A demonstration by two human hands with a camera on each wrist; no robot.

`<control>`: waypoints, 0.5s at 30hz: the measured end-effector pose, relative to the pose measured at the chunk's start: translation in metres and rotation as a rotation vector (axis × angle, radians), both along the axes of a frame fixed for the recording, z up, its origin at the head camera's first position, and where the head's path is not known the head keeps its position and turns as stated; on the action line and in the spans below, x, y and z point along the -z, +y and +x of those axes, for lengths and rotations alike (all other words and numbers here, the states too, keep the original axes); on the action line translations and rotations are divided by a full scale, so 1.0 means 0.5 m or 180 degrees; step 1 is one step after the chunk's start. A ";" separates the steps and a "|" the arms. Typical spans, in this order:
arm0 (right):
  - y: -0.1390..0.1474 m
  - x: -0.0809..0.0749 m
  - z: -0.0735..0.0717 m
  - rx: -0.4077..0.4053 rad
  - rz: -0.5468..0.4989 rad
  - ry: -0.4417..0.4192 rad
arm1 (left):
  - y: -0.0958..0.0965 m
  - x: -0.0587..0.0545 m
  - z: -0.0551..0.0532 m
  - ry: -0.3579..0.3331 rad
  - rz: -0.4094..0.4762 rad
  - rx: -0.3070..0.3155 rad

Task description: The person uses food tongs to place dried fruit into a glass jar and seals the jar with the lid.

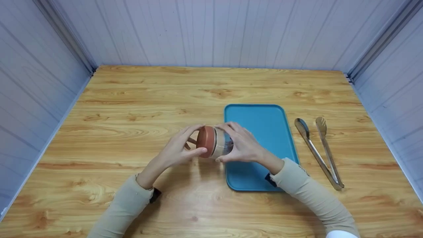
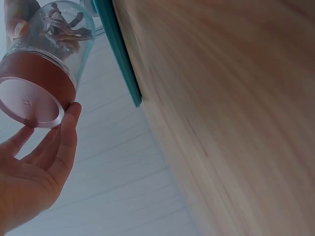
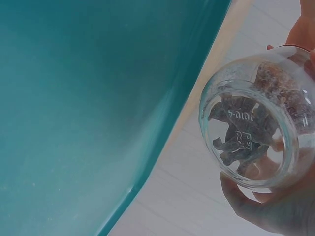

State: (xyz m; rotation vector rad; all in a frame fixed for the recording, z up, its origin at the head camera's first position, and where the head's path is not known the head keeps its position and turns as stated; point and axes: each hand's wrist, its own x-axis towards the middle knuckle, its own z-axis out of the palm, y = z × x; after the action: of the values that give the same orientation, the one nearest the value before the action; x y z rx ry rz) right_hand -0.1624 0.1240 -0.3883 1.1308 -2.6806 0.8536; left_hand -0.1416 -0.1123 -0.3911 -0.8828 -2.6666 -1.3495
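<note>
A glass jar [image 3: 290, 105] with a reddish-brown lid [image 1: 205, 141] is tilted onto its side above the table, lid toward the left. My left hand [image 1: 178, 148] grips the lid between thumb and fingers. The glass body is held by my right hand [image 1: 245, 145], whose fingers and thumb curve round it. Dark brown, shrivelled dried pieces [image 2: 66, 29] lie inside the jar. Through the jar's bottom they show in the right wrist view, behind raised lettering. In the head view, something thin and brown [image 1: 191, 141] shows between the left hand and the lid.
A blue tray [image 1: 264, 122] lies on the wooden table [image 1: 148, 99], partly under my right hand and forearm. To its right, metal tongs [image 1: 319, 158] lie spread, their hinge end toward me. Pale panelled walls [image 1: 214, 33] stand behind and at both sides.
</note>
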 end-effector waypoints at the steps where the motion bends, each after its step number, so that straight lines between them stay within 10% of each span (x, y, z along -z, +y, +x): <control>1: 0.000 0.000 0.000 0.0001 0.0000 0.0003 | 0.000 0.000 0.000 -0.0008 0.0013 0.0006; 15: -0.001 -0.001 -0.001 0.0002 0.0018 -0.0030 | -0.005 0.001 -0.002 0.0167 -0.0053 0.0207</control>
State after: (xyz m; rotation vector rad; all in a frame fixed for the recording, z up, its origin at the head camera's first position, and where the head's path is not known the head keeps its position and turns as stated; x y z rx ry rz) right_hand -0.1626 0.1237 -0.3880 1.1297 -2.6927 0.8539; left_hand -0.1426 -0.1147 -0.3917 -1.0007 -2.6357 -1.2993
